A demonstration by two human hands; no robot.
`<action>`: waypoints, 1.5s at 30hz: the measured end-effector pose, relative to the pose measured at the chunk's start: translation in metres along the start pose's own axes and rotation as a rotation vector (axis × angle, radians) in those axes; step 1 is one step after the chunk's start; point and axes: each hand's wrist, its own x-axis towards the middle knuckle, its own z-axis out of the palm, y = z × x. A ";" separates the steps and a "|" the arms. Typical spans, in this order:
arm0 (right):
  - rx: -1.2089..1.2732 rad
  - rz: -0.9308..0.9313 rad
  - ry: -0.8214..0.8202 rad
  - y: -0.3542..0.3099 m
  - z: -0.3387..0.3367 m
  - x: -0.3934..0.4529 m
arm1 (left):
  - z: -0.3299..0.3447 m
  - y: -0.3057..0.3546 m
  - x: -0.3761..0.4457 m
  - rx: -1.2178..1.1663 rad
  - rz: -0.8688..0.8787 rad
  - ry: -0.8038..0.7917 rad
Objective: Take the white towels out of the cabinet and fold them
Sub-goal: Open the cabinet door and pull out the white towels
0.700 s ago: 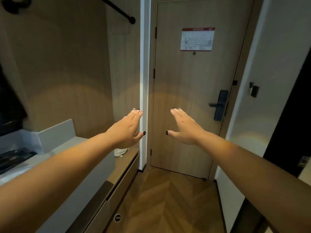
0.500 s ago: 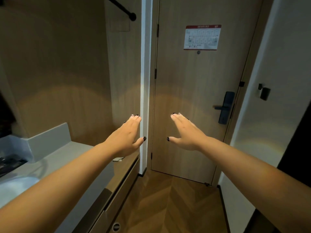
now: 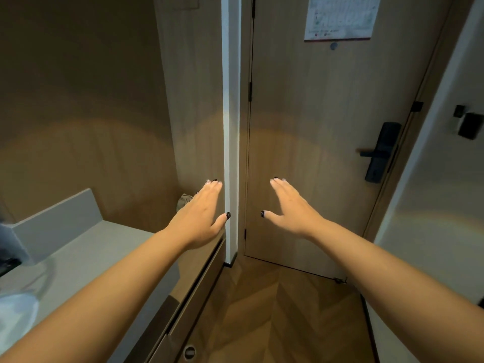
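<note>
Left hand [image 3: 200, 214] and right hand [image 3: 290, 209] reach forward in mid-air, fingers straight and apart from each other, holding nothing. Since the earlier frames the view has dropped and closed on the door [image 3: 327, 127], while both hands keep their pose; judged an approach, retrieval not begun. Towels: none visible. Count: two hands, one door, one lock [image 3: 381, 151], one bench [image 3: 86, 255] at left, its low cabinet [image 3: 199, 292] closed.

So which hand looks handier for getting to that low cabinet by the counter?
Probably the left hand: it hovers open above the counter and low cabinet on that side. The right hand is open before the door.
</note>
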 end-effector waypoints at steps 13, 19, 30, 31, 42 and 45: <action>0.011 -0.112 -0.106 0.142 0.012 0.118 | 0.109 0.011 0.125 -0.001 -0.166 0.061; 0.048 -0.216 -0.174 0.199 0.020 0.182 | 0.148 0.012 0.171 -0.014 -0.306 0.090; 0.161 -0.372 -0.467 0.206 0.148 0.269 | 0.222 -0.059 0.165 -0.028 -0.624 -0.054; 0.161 -0.386 -0.495 0.203 0.162 0.279 | 0.229 -0.069 0.165 -0.028 -0.641 -0.070; 0.132 -0.465 -0.679 0.182 0.281 0.390 | 0.295 -0.168 0.201 -0.148 -0.814 -0.126; 0.130 -0.451 -0.730 0.190 0.304 0.411 | 0.312 -0.176 0.215 -0.202 -0.891 -0.140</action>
